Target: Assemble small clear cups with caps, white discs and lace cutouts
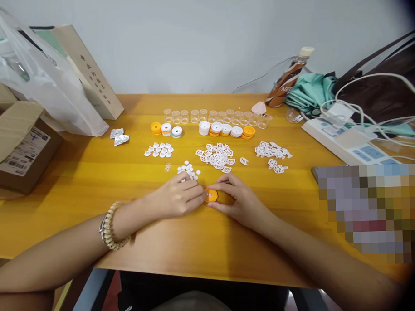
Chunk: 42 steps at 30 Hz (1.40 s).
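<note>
The right hand (241, 200) pinches a small, faceted orange plastic piece (212, 195) between thumb and fingers, its other fingers loosely spread; the piece sits low over the smooth, glossy wood-grain tabletop (197, 242), in front of the person. The left hand (182, 197) is curled, its fingertips meeting the piece's left edge; whether they grip anything tiny cannot be told. Just beyond that hand lie flat white discs (187, 168), partly hidden by it, and a few thin translucent rings (168, 167). Farther back are stemmed white discs (158, 150), a tangled heap of openwork white plastic parts (217, 156) and, to its right, more flat cut-out pieces (271, 149). Behind them stand short round orange and white caps (216, 127), then a row of clear cylindrical cups (195, 116). Crinkled silver foil (121, 139) lies to the left.
</note>
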{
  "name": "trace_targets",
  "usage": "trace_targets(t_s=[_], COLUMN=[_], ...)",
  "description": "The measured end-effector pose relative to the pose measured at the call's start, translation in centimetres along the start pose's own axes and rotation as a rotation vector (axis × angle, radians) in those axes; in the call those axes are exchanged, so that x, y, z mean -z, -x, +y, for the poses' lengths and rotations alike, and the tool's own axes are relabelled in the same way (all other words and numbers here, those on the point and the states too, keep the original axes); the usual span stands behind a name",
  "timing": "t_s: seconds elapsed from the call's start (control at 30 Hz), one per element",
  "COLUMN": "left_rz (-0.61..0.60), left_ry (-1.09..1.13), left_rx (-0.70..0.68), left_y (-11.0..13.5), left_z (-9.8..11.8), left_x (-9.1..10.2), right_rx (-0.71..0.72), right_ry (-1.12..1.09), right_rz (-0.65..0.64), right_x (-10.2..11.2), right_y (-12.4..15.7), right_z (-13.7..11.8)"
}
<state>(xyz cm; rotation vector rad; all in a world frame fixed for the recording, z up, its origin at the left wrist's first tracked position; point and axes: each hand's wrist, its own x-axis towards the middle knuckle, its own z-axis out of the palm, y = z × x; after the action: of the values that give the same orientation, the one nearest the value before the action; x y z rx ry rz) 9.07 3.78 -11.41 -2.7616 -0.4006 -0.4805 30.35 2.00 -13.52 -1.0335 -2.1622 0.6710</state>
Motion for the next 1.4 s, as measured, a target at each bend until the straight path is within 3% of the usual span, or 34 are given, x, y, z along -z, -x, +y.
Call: trace_targets(t_s=[0.33, 0.73, 0.83, 0.93, 1.1, 1.23, 1.4], left_rz=[-0.067, -0.032, 0.054, 0.055, -0.009, -0.008, -0.046], left_ry=[0.102, 0.232, 0.265, 0.272, 0.295, 0.303, 0.346], left_rx=[0.036, 0.125, 0.215, 0.355, 0.507, 0.505, 0.508], left_y=[0.5, 0.3, 1.0, 1.8, 2.3, 2.0, 1.8], left_z=[-0.2, -0.1, -1.3, -3.1, -4.9, -5.1, -5.3], left_x=[-0.2, 0.5, 1.3, 1.7, 0.3, -1.0, -1.3], right_rx=[-0.007, -0.014, -0.022, -0.031, -0.038, -0.032, -0.034], right_ry=[0.003, -0.011, 0.006, 0.015, 0.012, 0.012, 0.023], right_rz=[-0.002, -0.005, -0.011, -0.008, -0.006, -0.006, 0.007], right_x=[-0.1, 0.0, 0.0, 0.0, 0.0, -0.1, -0.1], right_y=[0.0, 0.0, 0.1, 0.1, 0.1, 0.1, 0.1], right_z=[0.1, 0.0, -0.1, -0.2, -0.3, -0.3, -0.3])
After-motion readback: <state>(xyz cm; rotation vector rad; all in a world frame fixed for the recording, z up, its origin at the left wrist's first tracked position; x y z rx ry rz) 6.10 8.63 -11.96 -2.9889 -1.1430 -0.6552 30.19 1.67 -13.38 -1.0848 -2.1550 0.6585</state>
